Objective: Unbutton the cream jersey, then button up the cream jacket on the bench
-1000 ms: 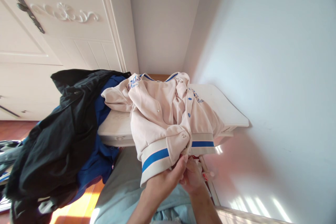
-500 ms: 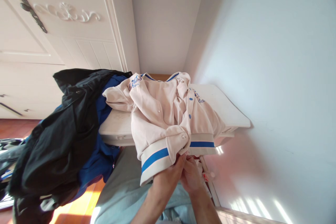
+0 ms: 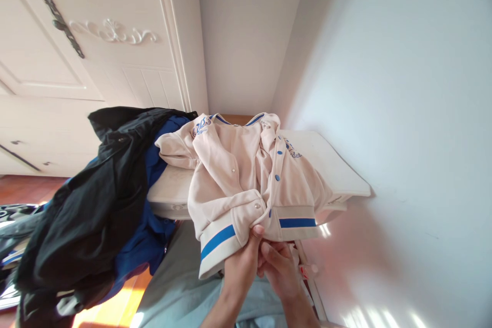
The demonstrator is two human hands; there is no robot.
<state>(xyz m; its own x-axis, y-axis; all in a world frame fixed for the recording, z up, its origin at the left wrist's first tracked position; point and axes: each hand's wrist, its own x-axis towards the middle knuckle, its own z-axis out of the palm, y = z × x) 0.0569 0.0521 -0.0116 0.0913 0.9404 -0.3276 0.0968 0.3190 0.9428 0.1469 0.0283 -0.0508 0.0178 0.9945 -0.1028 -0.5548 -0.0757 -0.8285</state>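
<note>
A pale pink jacket [image 3: 215, 164] with blue snaps and blue-striped hem bands lies open on a white table [image 3: 169, 189], its hem hanging over the front edge. My left hand [image 3: 244, 256] grips the jacket's hem, thumb on top near the front opening and fingers hidden beneath the cloth. Close beside it, my right hand [image 3: 280, 266] is closed at the lower edge of the jacket, thumb against curled fingers. Whatever the right fingertips pinch is too small to make out.
A black garment [image 3: 96, 200] and a blue garment [image 3: 154, 230] hang over the table's left side. Behind stands a white cabinet [image 3: 126, 77]. A pale wall [image 3: 403, 113] borders the right side. More clothes [image 3: 19, 246] are at the far left.
My hands, which were pressed together, have come slightly apart. The left thumb now lies on top of the hem, and the snap flap has shifted left. The view has tilted a little.
</note>
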